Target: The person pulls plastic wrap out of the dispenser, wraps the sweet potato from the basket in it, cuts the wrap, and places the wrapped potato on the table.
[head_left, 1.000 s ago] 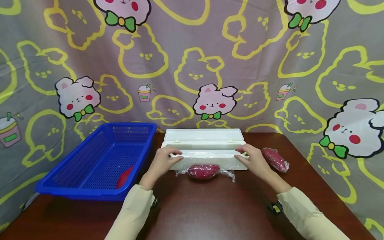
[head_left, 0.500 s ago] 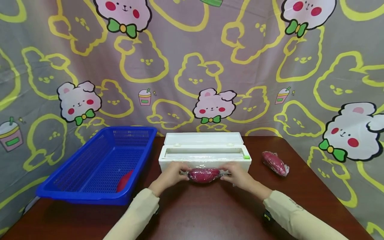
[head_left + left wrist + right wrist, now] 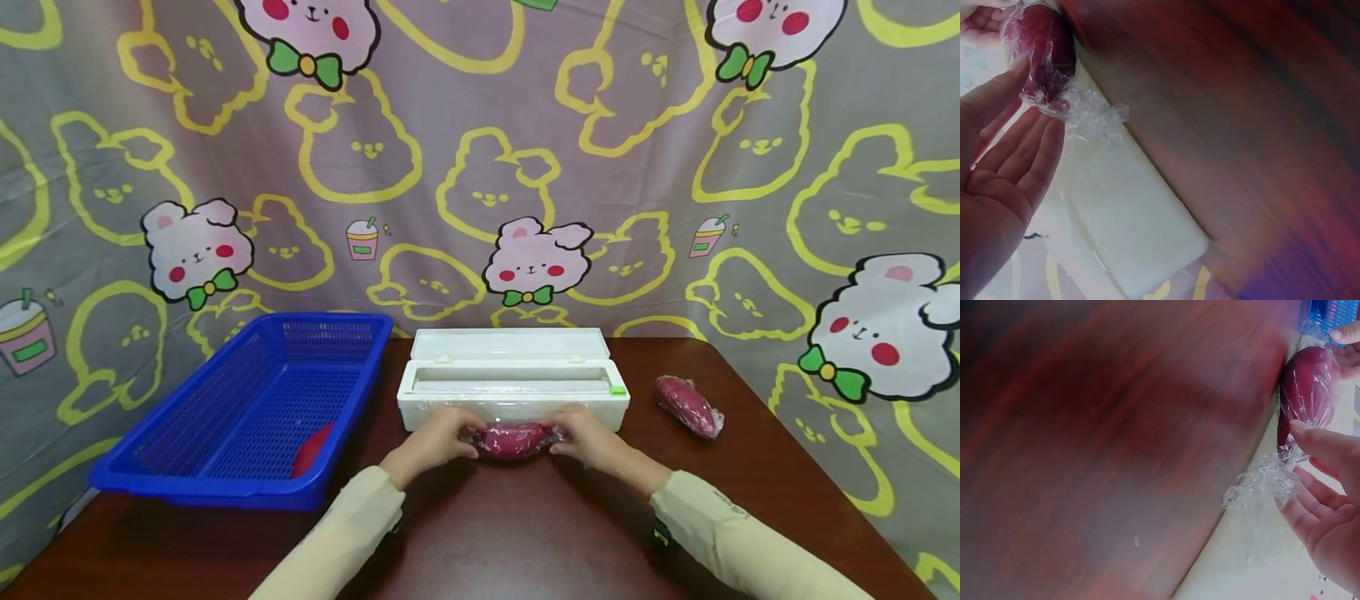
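A dark red, sweet-potato-like oval (image 3: 513, 440) in clear cling film lies against the front of a white cling film dispenser (image 3: 442, 414). My left hand (image 3: 442, 437) holds its left end between thumb and fingers. At its right end my right hand (image 3: 587, 435) does the same. Crumpled film (image 3: 1094, 115) sticks out past the fingers in the left wrist view. In the right wrist view, a similar film bunch (image 3: 1263, 484) hangs beside the fingertips. The dispenser's lid (image 3: 510, 343) stands raised at the back, and a green slider (image 3: 617, 390) sits at its right end.
A blue plastic basket (image 3: 210, 490) stands on the left of the brown table (image 3: 510, 533), with one red piece (image 3: 311, 450) inside. Another film-wrapped red oval (image 3: 688, 406) lies on the right. A patterned cloth (image 3: 450, 83) hangs behind the table.
Both hands have come down from the dispenser's top edge to the wrapped oval and taken its ends. Since half a second ago they have drawn slightly closer in, and the film tails are gathered.
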Tool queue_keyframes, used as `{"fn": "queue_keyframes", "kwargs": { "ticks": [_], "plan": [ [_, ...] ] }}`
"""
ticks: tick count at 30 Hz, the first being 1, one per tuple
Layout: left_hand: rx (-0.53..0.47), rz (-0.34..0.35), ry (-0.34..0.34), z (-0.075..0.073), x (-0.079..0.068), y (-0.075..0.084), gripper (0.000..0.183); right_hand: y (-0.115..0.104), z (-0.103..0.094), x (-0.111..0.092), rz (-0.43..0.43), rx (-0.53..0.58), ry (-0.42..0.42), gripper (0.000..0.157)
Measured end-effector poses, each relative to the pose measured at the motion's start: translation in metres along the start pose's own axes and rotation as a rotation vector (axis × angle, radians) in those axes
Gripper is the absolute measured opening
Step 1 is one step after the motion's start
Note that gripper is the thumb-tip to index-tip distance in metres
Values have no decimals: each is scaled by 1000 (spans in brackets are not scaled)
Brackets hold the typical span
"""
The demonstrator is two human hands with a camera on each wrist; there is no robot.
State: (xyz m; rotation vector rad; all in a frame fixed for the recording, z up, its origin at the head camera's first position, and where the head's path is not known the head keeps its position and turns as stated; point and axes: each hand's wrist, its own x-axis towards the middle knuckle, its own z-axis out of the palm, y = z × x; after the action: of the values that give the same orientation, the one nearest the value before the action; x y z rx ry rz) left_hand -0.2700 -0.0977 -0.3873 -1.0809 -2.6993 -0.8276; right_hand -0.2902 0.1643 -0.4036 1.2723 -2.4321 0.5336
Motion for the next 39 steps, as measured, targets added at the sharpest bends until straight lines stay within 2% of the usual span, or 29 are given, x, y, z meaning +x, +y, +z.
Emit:
{"fn": "queue_keyframes", "kwargs": {
  "ticks": [9,18,23,28,32,39],
  "plan": [
    [41,4,-128,-3,-2,13,43,-8,-4,-8,44,103,-93,35],
    [87,-42,-210,1,-4,20,53,-16,-5,-11,74,72,-166,40],
    [131,-12,-245,5,-8,24,55,-19,-7,-16,53,95,-191,34],
    [137,9,-281,7,-11,30,52,-22,-11,-19,30,202,-274,26],
    [141,9,-318,8,-12,36,45,-24,-15,-22,55,288,-374,21],
    [62,0,-376,11,-15,42,24,-29,-22,-26,-6,290,-469,18]
  ]
}}
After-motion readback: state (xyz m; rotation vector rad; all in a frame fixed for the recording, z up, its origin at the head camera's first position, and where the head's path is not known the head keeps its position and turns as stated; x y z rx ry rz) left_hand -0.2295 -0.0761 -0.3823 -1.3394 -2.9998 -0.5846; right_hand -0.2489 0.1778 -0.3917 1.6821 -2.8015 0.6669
